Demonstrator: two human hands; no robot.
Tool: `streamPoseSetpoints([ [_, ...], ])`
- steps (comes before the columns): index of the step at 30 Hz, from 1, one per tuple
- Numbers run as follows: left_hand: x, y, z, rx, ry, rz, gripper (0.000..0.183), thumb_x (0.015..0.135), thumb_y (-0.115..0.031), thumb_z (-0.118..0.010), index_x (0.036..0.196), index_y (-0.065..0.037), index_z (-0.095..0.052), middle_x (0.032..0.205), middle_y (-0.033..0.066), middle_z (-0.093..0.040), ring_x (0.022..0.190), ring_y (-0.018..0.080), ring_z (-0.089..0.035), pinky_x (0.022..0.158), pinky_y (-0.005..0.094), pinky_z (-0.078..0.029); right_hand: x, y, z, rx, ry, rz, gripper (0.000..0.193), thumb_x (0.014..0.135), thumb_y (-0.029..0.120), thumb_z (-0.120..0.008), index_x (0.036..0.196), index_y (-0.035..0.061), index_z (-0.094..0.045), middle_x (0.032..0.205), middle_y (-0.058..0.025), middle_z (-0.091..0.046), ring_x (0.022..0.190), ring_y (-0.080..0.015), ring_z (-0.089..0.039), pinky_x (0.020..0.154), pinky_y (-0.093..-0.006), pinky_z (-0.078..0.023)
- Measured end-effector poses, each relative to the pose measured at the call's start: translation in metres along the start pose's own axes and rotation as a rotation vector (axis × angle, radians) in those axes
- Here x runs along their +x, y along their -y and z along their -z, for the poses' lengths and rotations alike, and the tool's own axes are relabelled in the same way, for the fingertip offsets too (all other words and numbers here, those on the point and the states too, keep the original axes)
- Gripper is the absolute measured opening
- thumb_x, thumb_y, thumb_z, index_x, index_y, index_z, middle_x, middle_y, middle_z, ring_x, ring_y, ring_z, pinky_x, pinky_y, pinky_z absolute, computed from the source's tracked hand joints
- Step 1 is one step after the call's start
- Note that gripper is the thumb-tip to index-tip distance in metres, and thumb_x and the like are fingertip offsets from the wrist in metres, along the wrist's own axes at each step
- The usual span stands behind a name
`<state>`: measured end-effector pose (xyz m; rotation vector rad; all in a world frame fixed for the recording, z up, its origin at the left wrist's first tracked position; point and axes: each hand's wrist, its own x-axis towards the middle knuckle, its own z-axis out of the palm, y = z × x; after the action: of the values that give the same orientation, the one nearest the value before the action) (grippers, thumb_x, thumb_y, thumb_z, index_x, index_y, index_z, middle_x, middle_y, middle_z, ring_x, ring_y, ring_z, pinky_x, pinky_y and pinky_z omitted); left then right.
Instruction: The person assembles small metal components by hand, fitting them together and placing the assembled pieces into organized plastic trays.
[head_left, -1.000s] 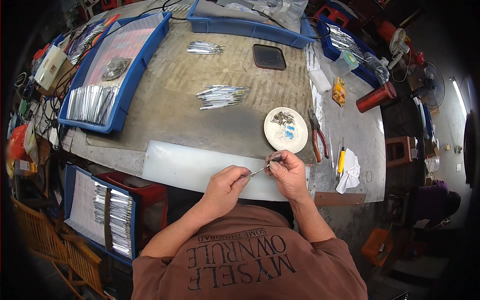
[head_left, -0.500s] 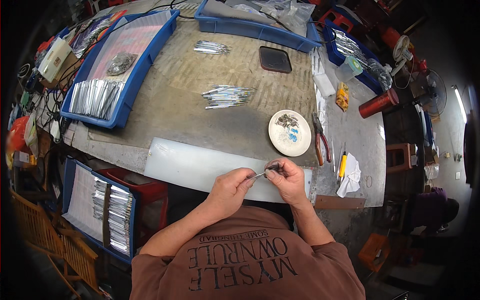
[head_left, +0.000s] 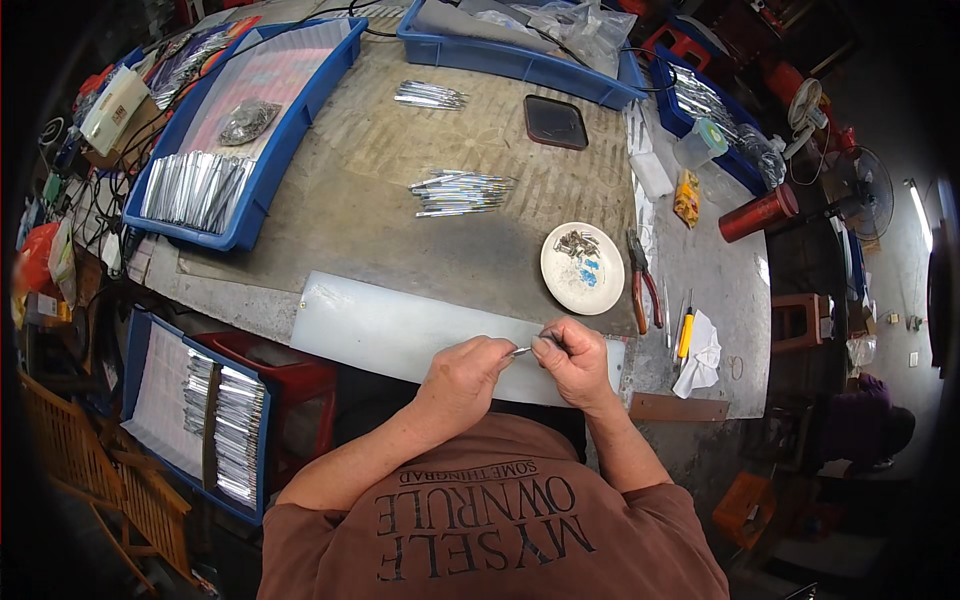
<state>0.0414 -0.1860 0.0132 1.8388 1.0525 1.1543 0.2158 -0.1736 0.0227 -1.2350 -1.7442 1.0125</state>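
Observation:
My left hand (head_left: 466,378) is closed round a thin silvery metal rod (head_left: 520,351), whose tip sticks out toward the right. Close beside that tip, my right hand (head_left: 577,365) is closed in a pinch; a small dark piece seems to be in its fingers, too hidden to name. Both hands are over a pale, smooth board (head_left: 400,322) at the table's near edge. Just beyond the right hand stands a cream plate (head_left: 560,290) with small metal parts and blue bits.
Two bundles of thin metal rods (head_left: 462,193) lie mid-table, near a black tray (head_left: 556,122). Right of the plate are red-handled pliers (head_left: 645,285), a yellow-handled tool (head_left: 686,332) and crumpled white tissue (head_left: 703,358). Blue trays (head_left: 248,215) of rods flank the table.
The rod and my left hand have shifted slightly, and less of the rod shows between the hands. My right hand stays pinched at nearly the same spot.

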Motion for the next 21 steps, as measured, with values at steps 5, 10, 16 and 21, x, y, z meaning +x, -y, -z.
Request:
streamPoseSetpoints([
  [5,0.002,-0.002,0.003,-0.095,0.059,0.139,0.009,0.08,-0.003,-0.053,0.087,0.002,-0.055,0.071,0.0099,-0.057,0.06,0.0168,-0.054,0.054,0.0259,-0.042,0.004,0.0,0.0,0.109,0.031,-0.048,0.016,0.075,0.012,-0.061,0.073,-0.0004,-0.052,0.059,-0.0081,-0.051,0.051,-0.0146,-0.047,0.049,-0.0257,-0.038],
  [10,0.004,-0.005,0.006,-0.173,0.147,0.259,0.01,0.079,-0.003,-0.053,0.087,0.002,-0.055,0.071,0.0109,-0.057,0.06,0.0181,-0.055,0.054,0.0266,-0.043,0.009,0.008,0.003,-0.062,0.046,0.141,0.017,0.077,0.013,-0.06,0.072,-0.0005,-0.052,0.059,-0.0069,-0.051,0.051,-0.0133,-0.046,0.048,-0.0253,-0.037],
  [16,0.004,-0.002,0.004,0.072,0.066,-0.016,0.01,0.078,-0.002,-0.053,0.087,0.002,-0.055,0.074,0.0136,-0.057,0.062,0.0241,-0.057,0.056,0.029,-0.044,0.004,0.006,0.004,0.006,0.08,-0.09,0.015,0.077,0.013,-0.059,0.072,-0.0004,-0.053,0.06,-0.0074,-0.052,0.054,-0.0135,-0.049,0.048,-0.0256,-0.038],
  [21,0.007,-0.006,0.006,-0.079,0.078,0.11,0.01,0.076,0.0,-0.052,0.086,0.002,-0.053,0.073,0.0143,-0.056,0.064,0.0281,-0.056,0.055,0.0318,-0.044,0.011,0.009,0.003,0.073,0.037,0.033,0.017,0.077,0.012,-0.059,0.07,-0.0006,-0.052,0.058,-0.0082,-0.051,0.052,-0.0128,-0.048,0.047,-0.0259,-0.037],
])
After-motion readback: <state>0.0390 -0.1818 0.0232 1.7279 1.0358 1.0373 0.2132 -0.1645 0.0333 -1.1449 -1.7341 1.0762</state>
